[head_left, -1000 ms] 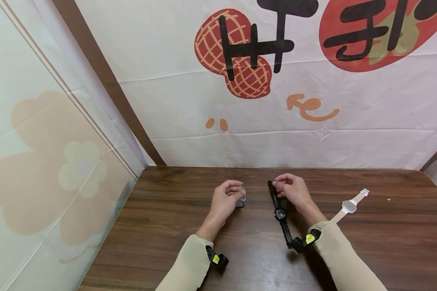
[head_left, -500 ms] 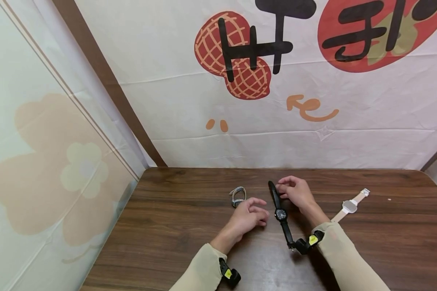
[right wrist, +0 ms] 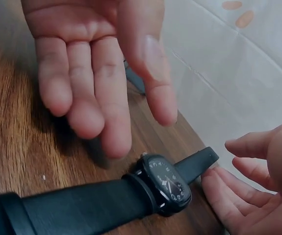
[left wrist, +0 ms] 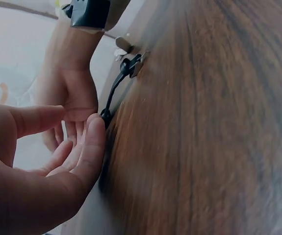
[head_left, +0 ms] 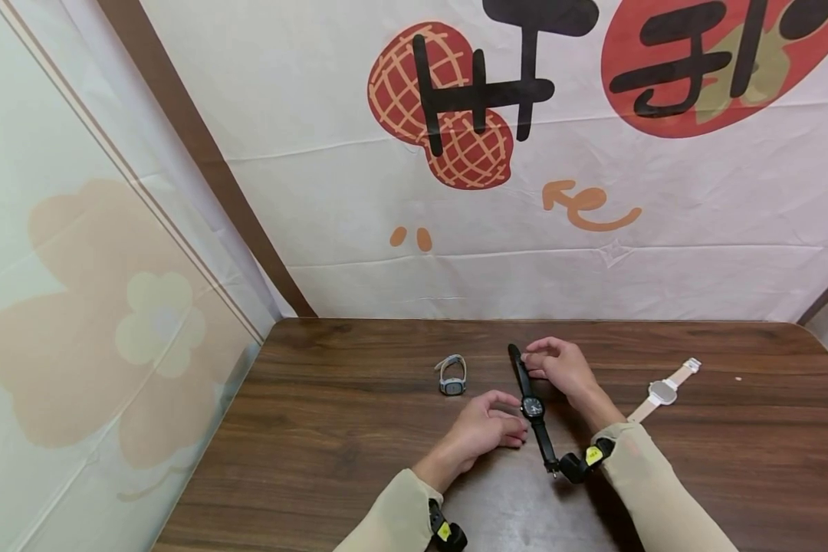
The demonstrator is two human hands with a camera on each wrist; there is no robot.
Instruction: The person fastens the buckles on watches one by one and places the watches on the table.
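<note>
A black wristwatch (head_left: 533, 407) lies full length on the wooden table, dial up. My left hand (head_left: 484, 426) is just left of its dial, fingers loosely bent, holding nothing. Across the strap's far end is my right hand (head_left: 562, 371), its fingers relaxed. In the right wrist view, the right hand's fingers (right wrist: 219, 193) are close to the strap tip; whether they touch it I cannot tell. That view also has the left hand hanging over the watch dial (right wrist: 167, 183). A small grey-blue watch (head_left: 453, 386) stands with its strap looped, behind the left hand.
A watch with a pale strap (head_left: 662, 392) lies to the right, partly hidden by the right sleeve. Behind the brown table (head_left: 317, 429) hangs a printed white cloth (head_left: 352, 184). Black cameras (head_left: 448, 534) are strapped to both wrists.
My left hand has left the grey-blue watch and moved right and nearer, to beside the black wristwatch. My right hand has shifted slightly right, away from the strap.
</note>
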